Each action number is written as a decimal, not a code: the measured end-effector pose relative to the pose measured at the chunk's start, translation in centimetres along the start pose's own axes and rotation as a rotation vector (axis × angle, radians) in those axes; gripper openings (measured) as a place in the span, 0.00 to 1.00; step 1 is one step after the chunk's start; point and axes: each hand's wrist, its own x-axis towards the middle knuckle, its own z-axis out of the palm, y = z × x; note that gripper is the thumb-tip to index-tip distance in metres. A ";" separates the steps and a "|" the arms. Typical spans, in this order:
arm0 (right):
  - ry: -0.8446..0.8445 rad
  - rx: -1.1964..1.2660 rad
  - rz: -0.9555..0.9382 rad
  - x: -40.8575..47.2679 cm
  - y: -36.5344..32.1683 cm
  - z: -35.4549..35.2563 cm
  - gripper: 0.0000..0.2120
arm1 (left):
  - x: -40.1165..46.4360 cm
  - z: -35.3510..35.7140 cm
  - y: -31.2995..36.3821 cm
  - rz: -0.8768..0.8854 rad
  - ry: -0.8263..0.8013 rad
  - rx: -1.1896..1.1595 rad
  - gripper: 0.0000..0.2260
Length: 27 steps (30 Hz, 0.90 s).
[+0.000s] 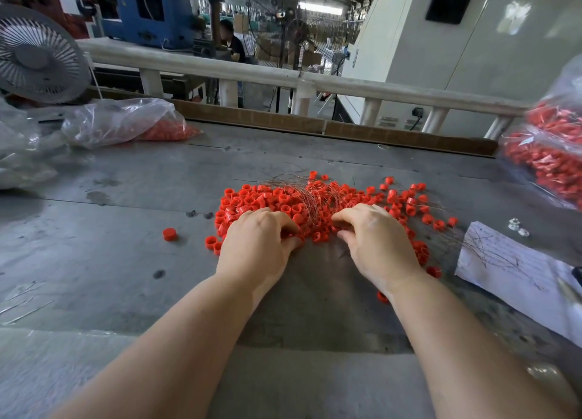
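Red caps heap (pixel 267 201); left hand (pixel 261 240), right hand (pixel 376 239) grips curled into near edge, hold unclear; paper (pixel 516 270) well apart right.

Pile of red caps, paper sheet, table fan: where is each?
pile of red caps (pixel 267 199), head view, caps at its left.
paper sheet (pixel 529 292), head view, bare middle.
table fan (pixel 33 56), head view, centre hub.
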 end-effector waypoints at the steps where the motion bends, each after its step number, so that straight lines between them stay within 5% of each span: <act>1: -0.018 -0.009 0.006 0.0 0.0 0.0 0.15 | 0.0 0.0 0.0 -0.001 -0.005 -0.015 0.11; 10: 0.041 0.103 -0.016 -0.1 -0.5 -0.3 0.14 | -0.2 0.0 0.2 0.009 0.012 -0.125 0.15; 17: 0.071 0.175 -0.101 -0.3 -1.4 -0.4 0.24 | -0.4 0.1 0.6 0.054 0.048 -0.244 0.20; 27: 0.051 0.160 -0.181 -0.2 -1.7 -0.2 0.18 | -0.6 -0.1 1.0 0.118 0.064 -0.324 0.20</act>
